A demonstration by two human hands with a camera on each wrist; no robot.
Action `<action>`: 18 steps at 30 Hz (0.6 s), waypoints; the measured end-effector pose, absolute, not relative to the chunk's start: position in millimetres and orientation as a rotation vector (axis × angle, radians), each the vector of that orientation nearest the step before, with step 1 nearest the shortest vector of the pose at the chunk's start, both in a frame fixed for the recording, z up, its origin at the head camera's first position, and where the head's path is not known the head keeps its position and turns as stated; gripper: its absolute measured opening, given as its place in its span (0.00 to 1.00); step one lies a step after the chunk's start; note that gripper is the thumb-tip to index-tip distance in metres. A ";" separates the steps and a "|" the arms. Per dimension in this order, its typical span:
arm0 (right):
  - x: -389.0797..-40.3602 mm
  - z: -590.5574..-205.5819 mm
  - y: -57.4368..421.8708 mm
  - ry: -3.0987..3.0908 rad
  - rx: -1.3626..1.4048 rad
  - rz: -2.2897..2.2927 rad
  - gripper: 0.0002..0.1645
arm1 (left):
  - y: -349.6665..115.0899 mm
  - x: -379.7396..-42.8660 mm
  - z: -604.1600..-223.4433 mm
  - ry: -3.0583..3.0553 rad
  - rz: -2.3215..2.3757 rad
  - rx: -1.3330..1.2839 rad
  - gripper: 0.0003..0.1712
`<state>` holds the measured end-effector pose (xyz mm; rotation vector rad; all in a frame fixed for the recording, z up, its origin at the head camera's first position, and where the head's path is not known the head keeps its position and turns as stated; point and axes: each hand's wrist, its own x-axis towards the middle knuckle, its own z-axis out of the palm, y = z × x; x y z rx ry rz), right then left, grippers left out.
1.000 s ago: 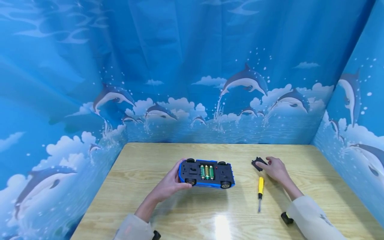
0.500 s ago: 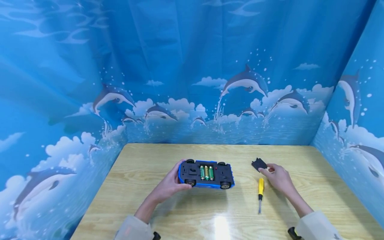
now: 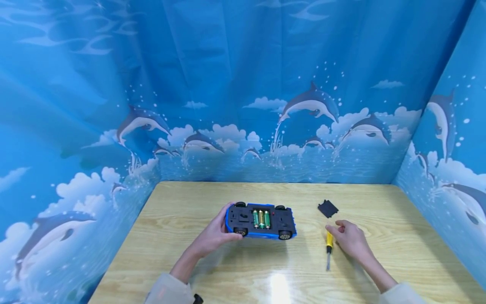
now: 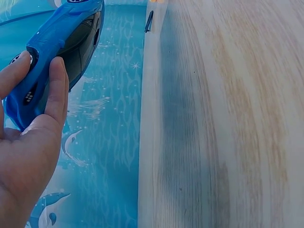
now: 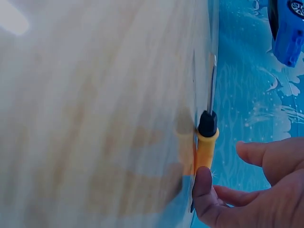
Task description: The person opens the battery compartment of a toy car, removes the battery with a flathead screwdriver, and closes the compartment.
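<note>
A blue toy car (image 3: 247, 218) is held above the table with its black underside toward the head camera. Several green-and-gold batteries (image 3: 261, 219) sit side by side in its uncovered compartment. My left hand (image 3: 212, 234) grips one end, thumb along the near side; the left wrist view shows the car's blue body (image 4: 61, 35) between thumb and fingers. My right hand (image 3: 353, 240) is at the handle end of a yellow screwdriver (image 3: 328, 242) lying on the table. In the right wrist view, thumb and fingers are parted, one fingertip against the yellow handle (image 5: 205, 152).
A black battery cover (image 3: 328, 208) lies flat on the table just beyond the screwdriver. The wooden table (image 3: 171, 202) has its far edge against a blue dolphin-print curtain (image 3: 228, 84), which also rises on both sides.
My right hand has left the battery cover and drawn back toward me to the screwdriver's handle. The cover stays on the table. The left hand and car have hardly moved.
</note>
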<state>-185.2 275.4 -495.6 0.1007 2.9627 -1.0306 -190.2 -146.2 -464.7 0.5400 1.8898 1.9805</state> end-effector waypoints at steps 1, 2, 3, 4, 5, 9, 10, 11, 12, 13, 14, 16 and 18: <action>-184.0 -496.1 274.4 2.962 0.096 -1.030 0.41 | -146.2 -190.2 -464.8 1.889 1.981 0.542 0.58; -183.0 -496.9 273.5 2.964 0.091 -1.026 0.40 | -146.3 -190.2 -464.9 1.888 1.983 0.542 0.58; -182.3 -497.6 272.6 2.969 0.085 -1.021 0.40 | -146.3 -190.1 -465.0 1.887 1.984 0.541 0.58; -181.6 -498.2 271.8 2.973 0.081 -1.018 0.39 | -146.2 -190.2 -465.1 1.887 1.984 0.541 0.58; -181.0 -498.8 270.9 2.974 0.078 -1.013 0.39 | -146.1 -190.2 -465.1 1.885 1.985 0.542 0.57; -179.4 -499.6 267.3 2.982 0.075 -0.998 0.38 | -145.3 -190.5 -465.4 1.880 1.982 0.544 0.58; -179.3 -499.6 266.3 2.983 0.074 -0.995 0.38 | -145.1 -190.5 -465.4 1.879 1.981 0.544 0.58; -179.1 -499.6 265.3 2.985 0.073 -0.991 0.38 | -144.8 -190.5 -465.5 1.879 1.979 0.545 0.58; -179.0 -499.3 264.3 2.988 0.071 -0.987 0.38 | -144.5 -190.5 -465.6 1.880 1.977 0.543 0.58; -179.0 -498.9 263.2 2.991 0.070 -0.983 0.38 | -144.1 -190.4 -465.6 1.882 1.975 0.542 0.58; -179.2 -498.6 262.4 2.991 0.069 -0.981 0.37 | -143.8 -190.2 -465.6 1.884 1.973 0.540 0.58; -179.5 -497.7 260.5 2.981 0.079 -0.984 0.37 | -143.1 -189.7 -465.6 1.886 1.971 0.537 0.58; -180.2 -496.8 258.9 2.964 0.097 -0.988 0.37 | -142.4 -189.2 -465.3 1.886 1.971 0.533 0.58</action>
